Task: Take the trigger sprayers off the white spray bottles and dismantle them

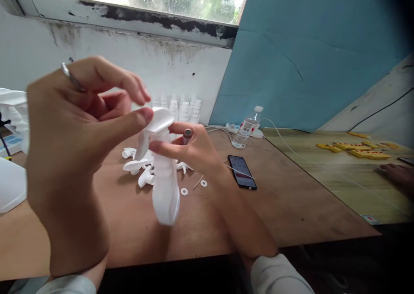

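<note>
A: How is the white spray bottle [165, 186] gripped?
B: Its neck is pinched by the right hand [190, 149], while its trigger head [160, 119] is pinched by the thumb and fingers of the left hand [74, 130]. It is held above the wooden table [284, 199].
A: What is seen around it?
B: Loose white trigger parts [139, 167] lie behind it; a phone [242, 172] is found at three o'clock, a water bottle [247, 128] at two.

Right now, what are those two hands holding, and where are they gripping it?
Both hold one white spray bottle. The left hand pinches the trigger head on top with thumb and fingers; the right hand grips the bottle's neck just below the head.
</note>
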Action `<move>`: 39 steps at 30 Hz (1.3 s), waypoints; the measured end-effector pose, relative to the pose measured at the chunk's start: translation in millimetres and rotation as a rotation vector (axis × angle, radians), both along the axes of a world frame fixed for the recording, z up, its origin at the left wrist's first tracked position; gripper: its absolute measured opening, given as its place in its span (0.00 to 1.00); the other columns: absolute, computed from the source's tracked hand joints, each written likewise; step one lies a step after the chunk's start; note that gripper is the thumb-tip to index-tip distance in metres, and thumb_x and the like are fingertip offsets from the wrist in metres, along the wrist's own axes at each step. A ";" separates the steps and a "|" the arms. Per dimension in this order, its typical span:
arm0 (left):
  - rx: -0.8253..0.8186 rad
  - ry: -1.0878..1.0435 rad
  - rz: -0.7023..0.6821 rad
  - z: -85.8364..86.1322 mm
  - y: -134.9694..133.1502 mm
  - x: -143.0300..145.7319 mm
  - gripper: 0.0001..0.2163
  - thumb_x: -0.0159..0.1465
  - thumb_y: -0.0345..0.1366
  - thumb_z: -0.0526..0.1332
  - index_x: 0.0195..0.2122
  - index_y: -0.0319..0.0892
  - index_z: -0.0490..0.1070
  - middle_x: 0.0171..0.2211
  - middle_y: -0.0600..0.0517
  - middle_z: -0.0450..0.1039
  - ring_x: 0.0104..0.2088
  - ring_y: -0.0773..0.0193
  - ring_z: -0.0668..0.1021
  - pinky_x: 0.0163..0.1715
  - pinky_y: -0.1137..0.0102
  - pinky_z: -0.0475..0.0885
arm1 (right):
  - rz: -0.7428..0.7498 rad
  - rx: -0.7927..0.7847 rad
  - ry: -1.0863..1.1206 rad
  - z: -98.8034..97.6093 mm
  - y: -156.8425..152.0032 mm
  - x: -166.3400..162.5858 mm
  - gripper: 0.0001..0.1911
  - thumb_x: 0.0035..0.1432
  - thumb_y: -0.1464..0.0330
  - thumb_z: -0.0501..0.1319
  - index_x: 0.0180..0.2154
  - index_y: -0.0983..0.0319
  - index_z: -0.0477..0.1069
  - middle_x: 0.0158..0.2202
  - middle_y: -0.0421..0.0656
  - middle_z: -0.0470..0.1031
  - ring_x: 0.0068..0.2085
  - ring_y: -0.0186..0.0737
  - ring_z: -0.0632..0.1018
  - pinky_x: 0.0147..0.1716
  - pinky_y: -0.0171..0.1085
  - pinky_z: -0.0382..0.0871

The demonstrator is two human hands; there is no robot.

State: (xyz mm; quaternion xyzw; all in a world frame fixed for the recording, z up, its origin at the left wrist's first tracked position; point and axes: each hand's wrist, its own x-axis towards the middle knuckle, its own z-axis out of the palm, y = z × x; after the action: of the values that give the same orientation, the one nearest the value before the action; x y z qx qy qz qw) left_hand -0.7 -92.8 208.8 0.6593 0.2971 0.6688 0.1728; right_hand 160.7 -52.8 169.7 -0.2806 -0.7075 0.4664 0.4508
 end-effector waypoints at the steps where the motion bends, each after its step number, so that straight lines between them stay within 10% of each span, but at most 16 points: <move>1: 0.027 0.037 -0.006 -0.4 4.8 2.5 0.07 0.56 0.27 0.69 0.33 0.40 0.73 0.38 0.50 0.73 0.26 0.72 0.70 0.22 0.71 0.64 | -0.072 0.004 0.031 0.4 2.9 2.4 0.18 0.43 0.56 0.73 0.33 0.61 0.77 0.31 0.40 0.76 0.29 0.32 0.74 0.26 0.34 0.66; 7: -0.221 0.512 -0.100 -17.7 39.2 7.3 0.29 0.54 0.41 0.71 0.56 0.50 0.63 0.53 0.50 0.68 0.44 0.61 0.76 0.35 0.71 0.73 | -0.351 0.001 0.339 -0.3 19.6 11.0 0.16 0.48 0.55 0.70 0.32 0.58 0.71 0.27 0.37 0.70 0.22 0.28 0.64 0.20 0.35 0.59; 14: -0.406 0.762 -0.158 -26.5 48.9 27.3 0.11 0.60 0.39 0.62 0.43 0.43 0.71 0.36 0.51 0.76 0.35 0.59 0.78 0.30 0.68 0.71 | -0.467 0.045 0.268 -3.0 23.8 10.3 0.22 0.53 0.45 0.62 0.32 0.57 0.63 0.25 0.38 0.65 0.22 0.32 0.62 0.19 0.37 0.59; 24: -0.385 0.836 -0.285 -14.5 42.0 1.0 0.08 0.58 0.39 0.64 0.37 0.43 0.72 0.31 0.54 0.75 0.30 0.63 0.77 0.28 0.71 0.70 | 0.058 0.029 0.352 7.2 14.5 23.1 0.17 0.49 0.56 0.71 0.38 0.56 0.71 0.34 0.38 0.71 0.21 0.27 0.64 0.17 0.35 0.58; 30: -0.383 0.895 -0.256 -14.7 43.1 -2.6 0.11 0.58 0.42 0.65 0.39 0.44 0.73 0.32 0.54 0.76 0.31 0.62 0.78 0.27 0.72 0.71 | -0.146 0.009 0.319 3.1 15.0 17.4 0.22 0.42 0.52 0.73 0.33 0.56 0.68 0.33 0.38 0.72 0.21 0.29 0.61 0.17 0.36 0.57; 39: -0.373 0.907 -0.267 -12.1 43.8 -7.1 0.13 0.59 0.42 0.65 0.43 0.43 0.72 0.38 0.52 0.77 0.39 0.59 0.79 0.36 0.68 0.73 | -0.052 -0.011 0.397 2.8 16.8 18.5 0.19 0.41 0.57 0.74 0.30 0.58 0.69 0.26 0.36 0.69 0.19 0.27 0.60 0.18 0.37 0.57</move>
State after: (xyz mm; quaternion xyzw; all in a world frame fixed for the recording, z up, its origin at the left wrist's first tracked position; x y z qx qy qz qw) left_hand -7.9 -49.0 196.7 0.8734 0.3696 0.2229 0.2255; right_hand 179.1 -36.0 172.5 -0.2036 -0.5946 0.5048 0.5918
